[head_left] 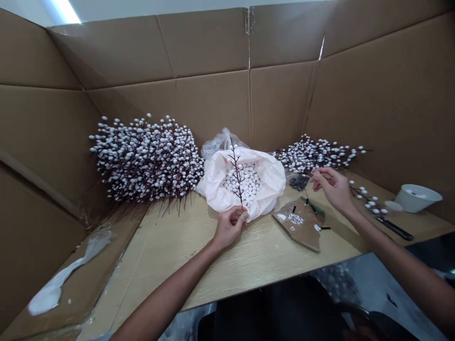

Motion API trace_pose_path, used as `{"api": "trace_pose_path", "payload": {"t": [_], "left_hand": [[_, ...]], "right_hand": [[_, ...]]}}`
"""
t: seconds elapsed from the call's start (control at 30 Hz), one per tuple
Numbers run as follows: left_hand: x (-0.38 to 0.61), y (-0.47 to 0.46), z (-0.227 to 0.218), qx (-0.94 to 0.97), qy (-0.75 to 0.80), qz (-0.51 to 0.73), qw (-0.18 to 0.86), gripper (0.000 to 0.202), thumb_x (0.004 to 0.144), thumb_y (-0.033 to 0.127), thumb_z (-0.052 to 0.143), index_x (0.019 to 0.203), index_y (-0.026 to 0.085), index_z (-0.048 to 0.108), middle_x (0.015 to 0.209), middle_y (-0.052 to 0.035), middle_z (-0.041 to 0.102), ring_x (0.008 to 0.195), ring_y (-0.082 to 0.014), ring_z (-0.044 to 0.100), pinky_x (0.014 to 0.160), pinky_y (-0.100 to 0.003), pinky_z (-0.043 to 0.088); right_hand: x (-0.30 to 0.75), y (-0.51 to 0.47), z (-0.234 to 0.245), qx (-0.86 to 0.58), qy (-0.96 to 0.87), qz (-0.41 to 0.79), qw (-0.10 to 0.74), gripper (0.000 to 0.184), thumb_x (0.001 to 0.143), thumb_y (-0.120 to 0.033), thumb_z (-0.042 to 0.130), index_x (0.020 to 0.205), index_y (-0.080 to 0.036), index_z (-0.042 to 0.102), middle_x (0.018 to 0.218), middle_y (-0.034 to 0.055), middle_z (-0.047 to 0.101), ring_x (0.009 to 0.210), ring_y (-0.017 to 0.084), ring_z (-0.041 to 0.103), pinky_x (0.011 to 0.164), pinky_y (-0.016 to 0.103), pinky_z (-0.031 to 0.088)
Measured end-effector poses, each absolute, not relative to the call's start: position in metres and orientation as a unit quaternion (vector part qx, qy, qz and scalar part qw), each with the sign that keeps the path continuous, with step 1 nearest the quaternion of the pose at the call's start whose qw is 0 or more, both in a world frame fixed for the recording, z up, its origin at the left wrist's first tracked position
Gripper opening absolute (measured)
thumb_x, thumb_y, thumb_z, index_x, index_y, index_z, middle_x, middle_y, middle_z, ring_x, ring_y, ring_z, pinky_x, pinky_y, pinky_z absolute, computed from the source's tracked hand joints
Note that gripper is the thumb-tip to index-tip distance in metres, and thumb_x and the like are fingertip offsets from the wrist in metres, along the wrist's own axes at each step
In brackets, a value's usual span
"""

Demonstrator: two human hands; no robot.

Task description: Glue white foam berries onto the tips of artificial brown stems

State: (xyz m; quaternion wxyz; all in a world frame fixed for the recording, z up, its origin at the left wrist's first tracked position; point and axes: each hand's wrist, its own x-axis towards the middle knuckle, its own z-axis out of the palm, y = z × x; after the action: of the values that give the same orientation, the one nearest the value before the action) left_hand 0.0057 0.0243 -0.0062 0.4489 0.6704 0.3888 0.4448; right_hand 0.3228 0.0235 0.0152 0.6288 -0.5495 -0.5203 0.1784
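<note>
My left hand is closed in a pinch around the lower end of a dark brown artificial twig. The twig stands upright with short side branches, mostly bare, in front of an open pinkish-white plastic bag. Many small white foam berries fill the bag. My right hand is raised above a cardboard piece smeared with white glue. Its thumb and fingers are pinched together on what looks like a thin stick, only faintly visible.
A large heap of white-berry branches lies at the left, a smaller pile at the back right. On the right are a white tub, a black-handled cutter and a berried sprig. Cardboard walls enclose the table.
</note>
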Motion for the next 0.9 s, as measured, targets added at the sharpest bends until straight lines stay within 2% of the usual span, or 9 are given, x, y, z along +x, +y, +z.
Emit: {"api": "trace_pose_path", "payload": {"t": [0.13,0.3,0.43,0.57,0.73,0.9], "left_hand": [[0.006,0.025,-0.004,0.674,0.389,0.447,0.441,0.028,0.077,0.040,0.066,0.085,0.014,0.064,0.070,-0.0022,0.064,0.053,-0.0114,0.061,0.052,-0.022,0.050],[0.007,0.026,-0.002,0.684,0.387,0.447,0.427,0.026,0.078,0.038,0.066,0.087,0.014,0.064,0.070,-0.0014,0.064,0.054,-0.0117,0.062,0.053,-0.022,0.051],[0.007,0.027,-0.002,0.688,0.384,0.448,0.423,0.026,0.078,0.038,0.066,0.088,0.014,0.064,0.075,-0.0023,0.065,0.054,-0.0116,0.062,0.052,-0.023,0.051],[0.007,0.027,-0.003,0.690,0.386,0.449,0.417,0.026,0.078,0.038,0.065,0.089,0.014,0.064,0.074,-0.0026,0.065,0.054,-0.0119,0.062,0.052,-0.022,0.051],[0.008,0.028,-0.004,0.692,0.387,0.452,0.408,0.026,0.078,0.038,0.065,0.088,0.014,0.064,0.075,-0.0032,0.065,0.054,-0.0115,0.061,0.051,-0.022,0.051],[0.007,0.028,-0.004,0.695,0.387,0.451,0.405,0.026,0.078,0.040,0.065,0.087,0.015,0.065,0.073,-0.0026,0.066,0.053,-0.0122,0.062,0.051,-0.023,0.052]], "right_hand": [[0.340,-0.011,0.006,-0.582,-0.558,0.219,0.549,0.035,0.078,-0.051,0.061,0.090,-0.019,0.059,0.072,0.0024,0.060,0.057,0.013,0.056,0.054,0.026,0.048],[0.365,-0.040,-0.003,-0.624,-0.628,0.250,0.392,0.038,0.081,-0.052,0.057,0.096,-0.018,0.062,0.085,0.0051,0.063,0.064,0.014,0.055,0.058,0.026,0.046],[0.365,-0.055,-0.003,-0.615,-0.659,0.313,0.299,0.039,0.081,-0.053,0.056,0.094,-0.017,0.064,0.083,0.0044,0.064,0.062,0.014,0.054,0.056,0.026,0.042],[0.361,-0.060,-0.009,-0.590,-0.686,0.326,0.274,0.037,0.078,-0.051,0.061,0.090,-0.016,0.067,0.075,0.0033,0.061,0.060,0.013,0.049,0.055,0.025,0.039],[0.364,-0.056,-0.019,-0.589,-0.688,0.323,0.276,0.036,0.076,-0.050,0.063,0.089,-0.017,0.067,0.078,0.0033,0.060,0.062,0.013,0.049,0.056,0.025,0.038],[0.365,-0.052,-0.023,-0.586,-0.683,0.339,0.274,0.031,0.077,-0.047,0.062,0.080,-0.016,0.066,0.076,0.0032,0.061,0.064,0.014,0.049,0.058,0.026,0.038]]}}
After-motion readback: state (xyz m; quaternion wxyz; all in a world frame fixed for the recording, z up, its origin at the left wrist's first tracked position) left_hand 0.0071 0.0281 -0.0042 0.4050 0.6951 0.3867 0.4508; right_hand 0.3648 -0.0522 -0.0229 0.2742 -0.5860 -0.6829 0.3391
